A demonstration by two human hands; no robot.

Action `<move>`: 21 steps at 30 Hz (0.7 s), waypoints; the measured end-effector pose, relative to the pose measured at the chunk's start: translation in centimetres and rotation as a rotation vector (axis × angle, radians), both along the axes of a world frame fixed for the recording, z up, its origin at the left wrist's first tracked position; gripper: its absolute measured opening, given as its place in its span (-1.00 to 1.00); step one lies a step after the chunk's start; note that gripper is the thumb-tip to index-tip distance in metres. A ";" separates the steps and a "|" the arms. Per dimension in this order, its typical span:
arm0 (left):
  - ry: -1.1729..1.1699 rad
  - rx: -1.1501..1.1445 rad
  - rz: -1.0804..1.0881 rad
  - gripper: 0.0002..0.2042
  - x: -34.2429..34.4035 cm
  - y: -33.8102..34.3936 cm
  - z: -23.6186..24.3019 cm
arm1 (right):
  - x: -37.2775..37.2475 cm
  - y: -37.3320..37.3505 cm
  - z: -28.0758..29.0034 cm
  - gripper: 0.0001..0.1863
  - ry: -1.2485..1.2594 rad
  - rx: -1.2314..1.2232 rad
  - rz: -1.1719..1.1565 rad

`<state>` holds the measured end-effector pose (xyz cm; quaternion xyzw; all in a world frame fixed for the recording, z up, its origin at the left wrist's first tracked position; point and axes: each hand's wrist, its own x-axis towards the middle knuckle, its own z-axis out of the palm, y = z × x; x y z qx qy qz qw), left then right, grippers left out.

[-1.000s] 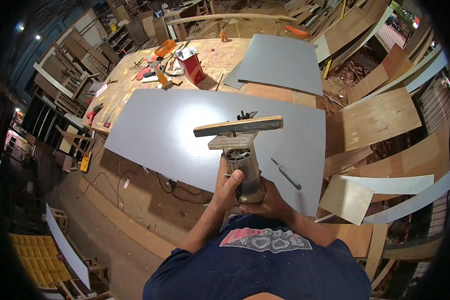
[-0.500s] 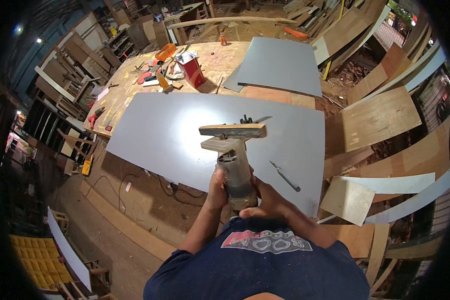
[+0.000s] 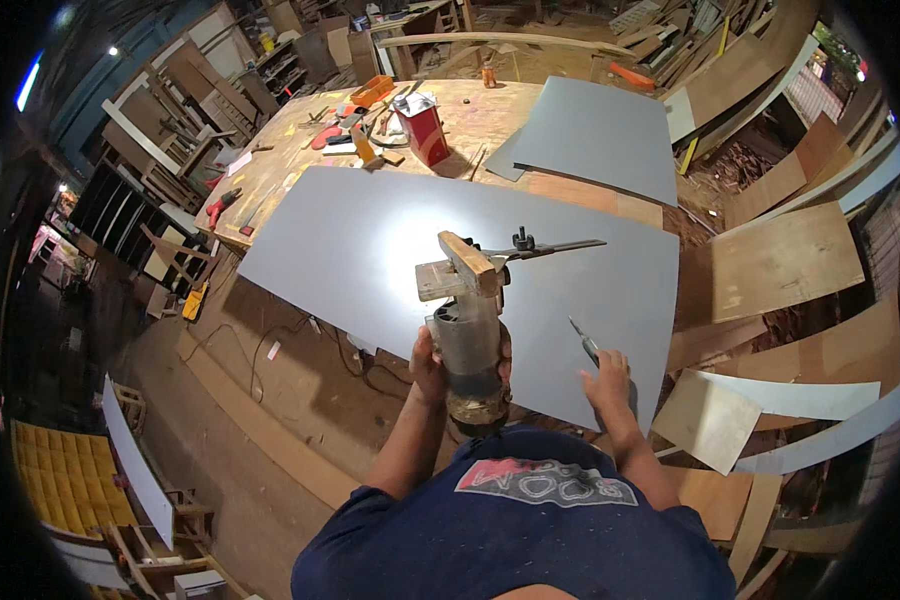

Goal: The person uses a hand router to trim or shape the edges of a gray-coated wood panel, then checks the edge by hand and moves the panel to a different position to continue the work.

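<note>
Reaching R hand (image 3: 610,385) (now off pwr tool (image 3: 470,345))

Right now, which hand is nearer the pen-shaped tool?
Right. The right hand is at the pen-shaped tool, contact unclear; the left hand is farther left, holding the power tool.

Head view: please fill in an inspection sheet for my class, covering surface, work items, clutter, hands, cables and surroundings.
Surface: large grey panel, overhanging the near side of a wooden workbench; smaller grey panel at far right.
Work items: power tool, held above the large grey panel; slim pointed tool at its right part.
Clutter: red can, orange tray and mixed hand tools at far left.
Hands: left hand grips the power tool; right hand is at the slim pointed tool, grip unclear.
Cables: dark cables below the panel's near edge.
Surroundings: wooden boards at right.
</note>
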<state>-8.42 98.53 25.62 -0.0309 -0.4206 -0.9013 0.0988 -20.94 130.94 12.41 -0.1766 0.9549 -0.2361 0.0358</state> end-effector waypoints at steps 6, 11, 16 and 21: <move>0.105 0.042 -0.164 0.09 0.0 1.8 5.1 | -0.7 0.7 -1.9 -0.47 -0.033 0.042 -0.137; 0.063 0.023 -0.172 0.15 0.2 1.9 5.0 | -1.5 2.2 -4.2 -0.51 -0.046 0.043 -0.136; 0.040 0.003 -0.148 0.17 0.2 2.1 5.2 | -2.2 2.7 -3.8 -0.65 -0.186 -0.272 -0.247; 0.079 -0.019 -0.163 0.17 0.2 2.4 5.8 | -1.4 2.7 1.8 -0.67 -0.222 -0.488 -0.235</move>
